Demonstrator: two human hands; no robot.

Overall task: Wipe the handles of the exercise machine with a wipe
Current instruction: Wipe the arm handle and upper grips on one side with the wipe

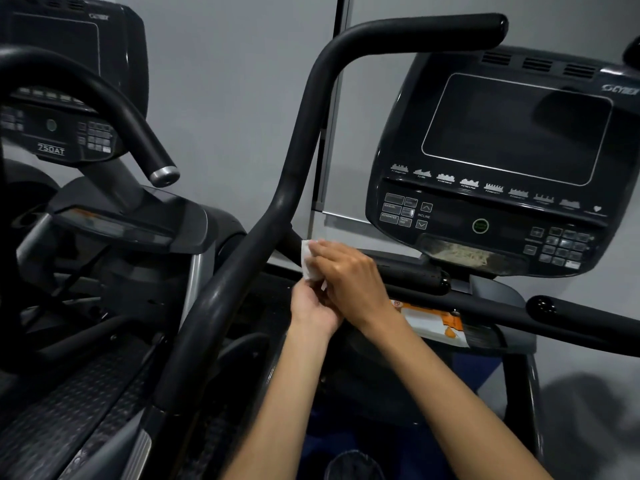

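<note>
wall [225,81]: plain grey | seam [337,109]: pale vertical strip | floor [588,393]: grey, shadowed | second machine [69,133]: left | light: dim

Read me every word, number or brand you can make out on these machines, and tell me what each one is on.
"750AT": plate under the left machine's console.
"INCLINE": between the arrow keys on the right console.
"MANUAL" and "ADVANCED": buttons left of those arrows.
Brand logo, right console's top corner: blurred, seems "CYBEX".
Logo on the left console: too blurred.
Program labels under the screen, keypad, orange pack: unreadable.
</note>
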